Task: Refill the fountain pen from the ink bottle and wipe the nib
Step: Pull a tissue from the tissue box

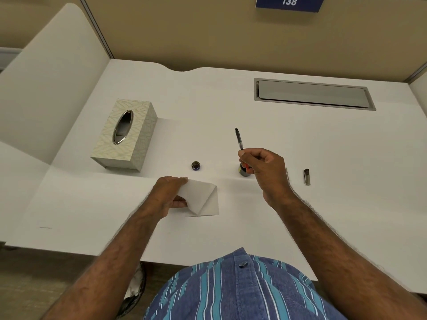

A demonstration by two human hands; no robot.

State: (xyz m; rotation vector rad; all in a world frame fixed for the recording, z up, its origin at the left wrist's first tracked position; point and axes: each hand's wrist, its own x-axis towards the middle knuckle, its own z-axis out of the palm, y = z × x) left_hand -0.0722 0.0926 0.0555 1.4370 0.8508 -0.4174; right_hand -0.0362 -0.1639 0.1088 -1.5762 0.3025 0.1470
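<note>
One fountain pen is raised above the white desk, nib pointing up and away, pinched in the right hand. Just behind that hand stands the ink bottle, its cap lying apart to the left. The left hand grips a folded tissue resting on the desk. Farther out sit the pen cap and a tissue box

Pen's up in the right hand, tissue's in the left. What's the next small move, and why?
Probably bring the tissue up to the nib, or lower the pen to it, and wipe. The right hand holds the pen clear of the ink bottle with the nib pointing away, and the left hand already has the tissue pinched at the desk. The bottle is open, its cap lying aside.
</note>
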